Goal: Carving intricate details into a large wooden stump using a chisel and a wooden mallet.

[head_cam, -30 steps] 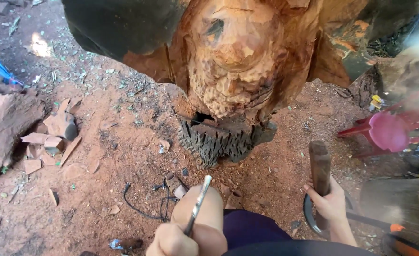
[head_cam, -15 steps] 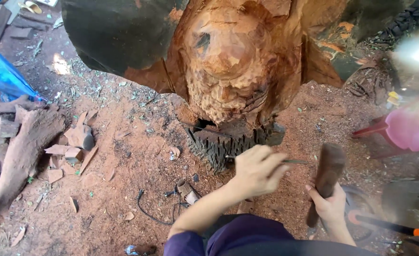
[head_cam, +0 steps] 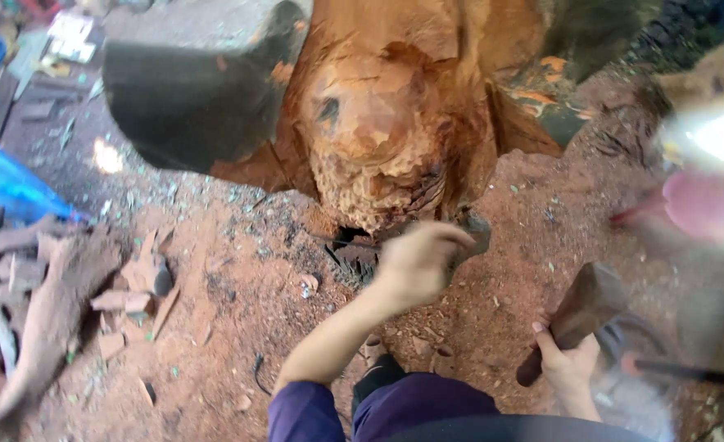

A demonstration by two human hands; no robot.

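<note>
Blue sheet [head_cam: 6, 184]: at 9 o'clock, at the far left edge, on the ground.
Wood scraps [head_cam: 128, 290]: at 8 o'clock, cut bits and an old root lying in the red dirt.
Red dirt floor [head_cam: 239, 278]: full of chips and sawdust, all around the log.
Big log [head_cam: 395, 123]: at 12 o'clock, orange, carved into a lumpy rounded shape, dark bark at the sides.
Left hand [head_cam: 419, 262]: near the middle, reached out to the bottom of the big log. The fingers are curled tight around something thin. It is blurry, so I cannot tell what it is.
Right hand [head_cam: 568, 364]: at 4 o'clock, low and apart from the log, wrapped tight around the handle of a wooden mallet [head_cam: 579, 311].
Mallet head: dark and chunky, tilted up toward the log.
Pink thing [head_cam: 706, 205]: at 3 o'clock, too blurry to name.
What could go wrong: I think the mallet could hit the left hand's fingers, because they sit right by the carved spot. A chip could fly up too. A hard hit could knock off too much wood.
</note>
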